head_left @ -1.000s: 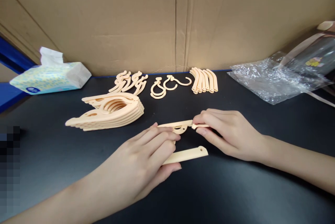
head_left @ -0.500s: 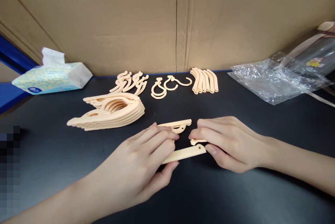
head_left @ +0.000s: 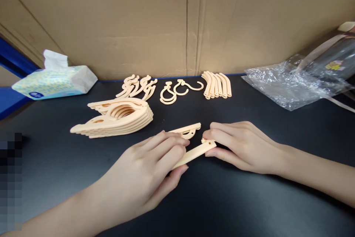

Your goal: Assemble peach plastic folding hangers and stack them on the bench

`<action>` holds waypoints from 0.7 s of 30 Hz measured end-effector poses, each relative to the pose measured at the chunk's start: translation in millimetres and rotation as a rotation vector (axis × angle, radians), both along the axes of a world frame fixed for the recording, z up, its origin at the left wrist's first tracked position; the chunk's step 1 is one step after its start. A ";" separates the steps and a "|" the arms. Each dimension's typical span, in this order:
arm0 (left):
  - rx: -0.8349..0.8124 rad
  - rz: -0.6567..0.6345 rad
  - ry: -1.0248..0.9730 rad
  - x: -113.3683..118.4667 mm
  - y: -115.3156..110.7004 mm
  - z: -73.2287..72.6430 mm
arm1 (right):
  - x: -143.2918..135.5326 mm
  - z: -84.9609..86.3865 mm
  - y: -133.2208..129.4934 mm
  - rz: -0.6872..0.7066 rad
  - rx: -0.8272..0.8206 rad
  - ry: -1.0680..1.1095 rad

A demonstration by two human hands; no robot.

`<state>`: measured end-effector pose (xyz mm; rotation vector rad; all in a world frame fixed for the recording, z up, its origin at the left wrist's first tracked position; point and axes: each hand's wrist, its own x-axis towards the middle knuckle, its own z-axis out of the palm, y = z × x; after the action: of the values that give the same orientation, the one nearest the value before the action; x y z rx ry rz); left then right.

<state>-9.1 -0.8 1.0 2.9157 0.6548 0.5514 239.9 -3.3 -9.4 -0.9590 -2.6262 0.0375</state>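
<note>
My left hand [head_left: 158, 166] is closed around a cream plastic folding-hanger body, whose straight arm [head_left: 195, 153] with a holed tip points right. Another part of that body [head_left: 188, 129], with a rounded cutout, sticks out above my fingers. My right hand [head_left: 235, 144] pinches a small cream plastic part [head_left: 203, 141], mostly hidden by the fingers, right at the arm's holed tip. Whether the two pieces are joined I cannot tell. Left of my hands lies a stack of folded hanger bodies [head_left: 116, 128].
Along the back of the black table [head_left: 249, 207] lie a group of small curved parts [head_left: 138, 87], several loose hooks [head_left: 168, 98] and a row of curved arms [head_left: 217, 85]. A tissue pack [head_left: 55, 81] stands at left, a clear plastic bag [head_left: 288, 85] at right. Cardboard [head_left: 155, 26] rises behind.
The arm's holed tip has tilted upward and moved slightly left. My right hand has come in closer, bringing its small part against that tip, with the thumb now beneath.
</note>
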 end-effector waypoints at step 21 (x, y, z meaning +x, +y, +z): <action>0.030 0.028 0.015 -0.6 0.4 -2.9 | 0.1 -1.0 -0.2 0.004 -0.076 0.013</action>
<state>-9.6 -0.4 -1.9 2.9458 0.6961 0.5482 240.0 -3.5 -10.4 -0.9748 -2.6321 0.1450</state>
